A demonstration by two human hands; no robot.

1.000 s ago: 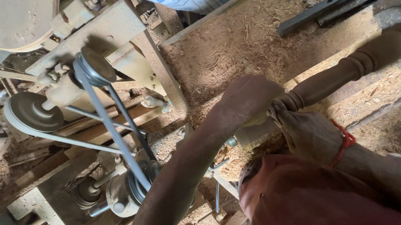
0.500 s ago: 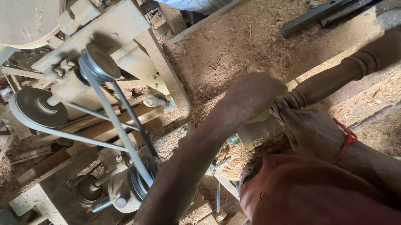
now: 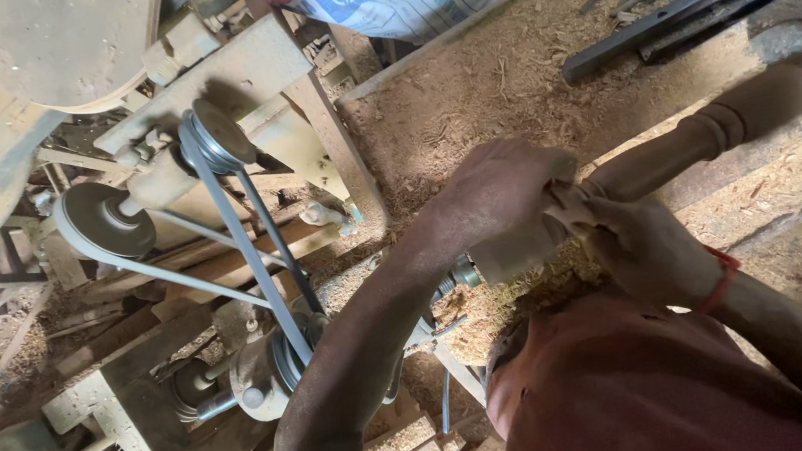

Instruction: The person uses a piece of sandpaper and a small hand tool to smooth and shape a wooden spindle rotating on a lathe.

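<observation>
While gripping the turned wooden spindle (image 3: pixel 684 143) mounted on the lathe, both hands closing around the same stretch near its driven end: left hand (image 3: pixel 498 194) wrapping over the top, right hand (image 3: pixel 640 244) clamping from below, apparently pressing a scrap of cloth or abrasive paper (image 3: pixel 564 202) against the wood; exact material too small to tell. Likely sanding or polishing the shaft, judging by the sawdust-covered table (image 3: pixel 467 97). Lying across that table, spindle running toward the upper right. Calling next for sliding the grip steadily along the shaft, keeping clear of the drive belt (image 3: pixel 242 244) and pulleys (image 3: pixel 104 224).
</observation>
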